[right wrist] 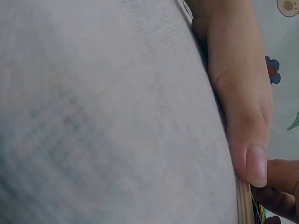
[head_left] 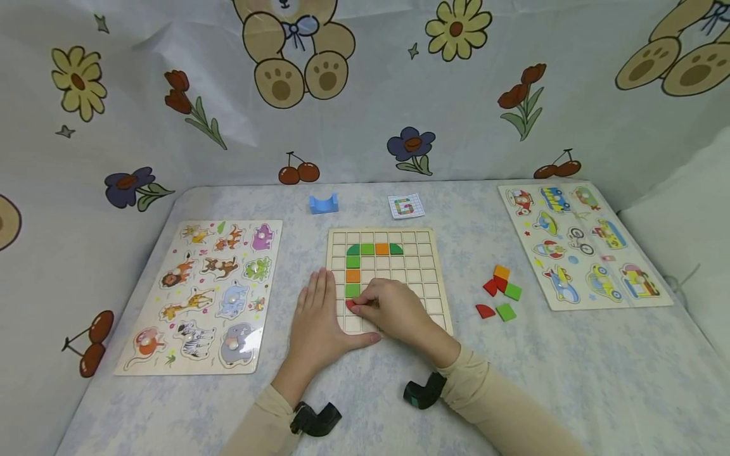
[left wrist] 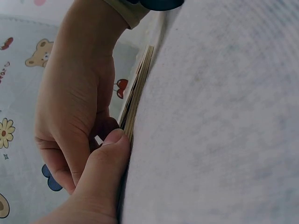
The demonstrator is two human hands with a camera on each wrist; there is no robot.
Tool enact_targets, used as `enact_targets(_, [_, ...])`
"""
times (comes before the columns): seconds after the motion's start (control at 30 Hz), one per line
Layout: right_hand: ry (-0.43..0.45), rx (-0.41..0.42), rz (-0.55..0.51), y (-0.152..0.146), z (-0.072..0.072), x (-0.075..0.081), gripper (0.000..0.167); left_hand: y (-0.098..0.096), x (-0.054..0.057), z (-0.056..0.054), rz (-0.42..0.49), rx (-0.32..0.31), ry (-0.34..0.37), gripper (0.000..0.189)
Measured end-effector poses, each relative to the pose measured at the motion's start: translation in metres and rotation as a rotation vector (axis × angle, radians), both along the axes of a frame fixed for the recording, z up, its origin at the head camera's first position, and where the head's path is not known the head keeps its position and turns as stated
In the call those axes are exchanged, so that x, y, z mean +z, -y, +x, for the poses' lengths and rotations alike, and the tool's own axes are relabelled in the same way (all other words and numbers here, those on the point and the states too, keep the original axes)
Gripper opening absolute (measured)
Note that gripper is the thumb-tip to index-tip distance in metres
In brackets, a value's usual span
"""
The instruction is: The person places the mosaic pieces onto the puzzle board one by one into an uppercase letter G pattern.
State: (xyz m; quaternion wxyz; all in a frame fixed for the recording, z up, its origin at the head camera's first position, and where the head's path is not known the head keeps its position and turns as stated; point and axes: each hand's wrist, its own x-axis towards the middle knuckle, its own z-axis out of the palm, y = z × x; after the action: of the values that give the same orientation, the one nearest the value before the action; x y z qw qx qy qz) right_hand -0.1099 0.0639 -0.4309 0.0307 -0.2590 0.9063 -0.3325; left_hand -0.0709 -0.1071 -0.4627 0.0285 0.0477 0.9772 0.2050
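A wooden grid board lies at the middle of the table. Green and orange tiles form a row near its top and a column down its left side, with green rounded-corner pieces at the row's ends. My right hand pinches a small red piece just below the column's lowest green tile; the fingers hide part of its shape. Along the board's left and front edges rests my left hand, fingers straight, thumb against the front edge. Both wrist views show the board's edge side-on.
Loose red, green and orange pieces lie right of the board. Behind it are a pattern card and a blue holder. An animal puzzle lies on the left, a vehicle puzzle on the right.
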Motion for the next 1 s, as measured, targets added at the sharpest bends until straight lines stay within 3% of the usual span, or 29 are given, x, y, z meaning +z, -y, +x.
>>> enact_targets(0.13, [0.016, 0.009, -0.008, -0.003, 0.001, 0.001, 0.007, 0.000, 0.000, 0.000, 0.005, 0.000, 0.002, 0.147])
enact_targets(0.4, [0.206, -0.019, -0.132, -0.034, 0.002, 0.008, 0.008, 0.000, -0.002, -0.001, -0.009, 0.008, 0.010, 0.148])
enact_targets(0.6, [0.217, -0.106, -0.077, -0.078, 0.003, 0.019, 0.016, 0.000, -0.002, -0.001, -0.011, 0.008, 0.004, 0.148])
enact_targets(1.0, [0.143, -0.137, 0.141, -0.191, 0.023, 0.022, 0.031, 0.000, -0.004, -0.001, 0.006, 0.012, 0.004, 0.148])
